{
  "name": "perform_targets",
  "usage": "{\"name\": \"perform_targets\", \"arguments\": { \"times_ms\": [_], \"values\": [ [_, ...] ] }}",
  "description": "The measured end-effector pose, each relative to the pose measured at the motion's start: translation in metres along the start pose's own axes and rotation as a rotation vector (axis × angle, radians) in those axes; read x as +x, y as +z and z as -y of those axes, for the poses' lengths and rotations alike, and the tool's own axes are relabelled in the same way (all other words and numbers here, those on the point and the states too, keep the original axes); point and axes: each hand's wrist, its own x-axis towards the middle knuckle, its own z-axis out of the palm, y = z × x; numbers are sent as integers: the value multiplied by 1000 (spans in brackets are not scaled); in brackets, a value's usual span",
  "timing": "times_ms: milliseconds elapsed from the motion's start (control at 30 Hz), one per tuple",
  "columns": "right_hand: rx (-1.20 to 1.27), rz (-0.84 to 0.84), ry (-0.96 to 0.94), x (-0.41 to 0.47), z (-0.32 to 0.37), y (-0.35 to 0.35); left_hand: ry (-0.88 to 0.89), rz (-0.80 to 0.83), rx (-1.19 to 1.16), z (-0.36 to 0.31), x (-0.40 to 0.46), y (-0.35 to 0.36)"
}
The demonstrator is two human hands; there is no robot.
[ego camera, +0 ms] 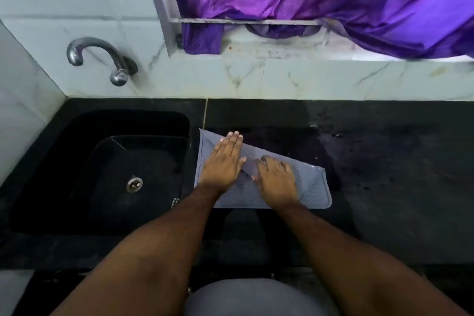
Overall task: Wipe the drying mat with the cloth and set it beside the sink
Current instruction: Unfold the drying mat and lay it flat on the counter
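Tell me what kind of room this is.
Most likely a home kitchen's washing-up corner: a black sink set in a dark stone counter, a wall tap on marble-look tiles, and a grey drying mat beside the sink.

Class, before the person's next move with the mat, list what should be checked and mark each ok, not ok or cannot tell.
1. Mat on the counter beside the sink: ok.
2. Mat lying flat: not ok, it is folded over.
3. Left hand pressing the mat flat-fingered: ok.
4. Right hand on the mat, grip: cannot tell.
5. Cloth in a hand: cannot tell.
6. Counter to the right dry: not ok, it looks wet.
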Motion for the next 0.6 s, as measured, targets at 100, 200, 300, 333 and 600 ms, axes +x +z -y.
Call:
{"name": "perform_targets", "arguments": {
  "times_ms": [100, 200, 300, 333, 600],
  "values": [
    [-7, 78, 48, -1, -14, 3, -28, 135, 11, 4, 4, 9],
    [-1, 191, 126, -3, -22, 7, -35, 333, -48, 6, 5, 14],
    [52, 242, 171, 2, -23, 6, -5, 446, -45, 2, 11, 14],
    [74, 266, 200, 6, -23, 4, -18, 492, -41, 1, 13, 16],
    [124, 293, 321, 18, -22, 8, -112, 443, -66, -4, 38, 20]
  ]
}}
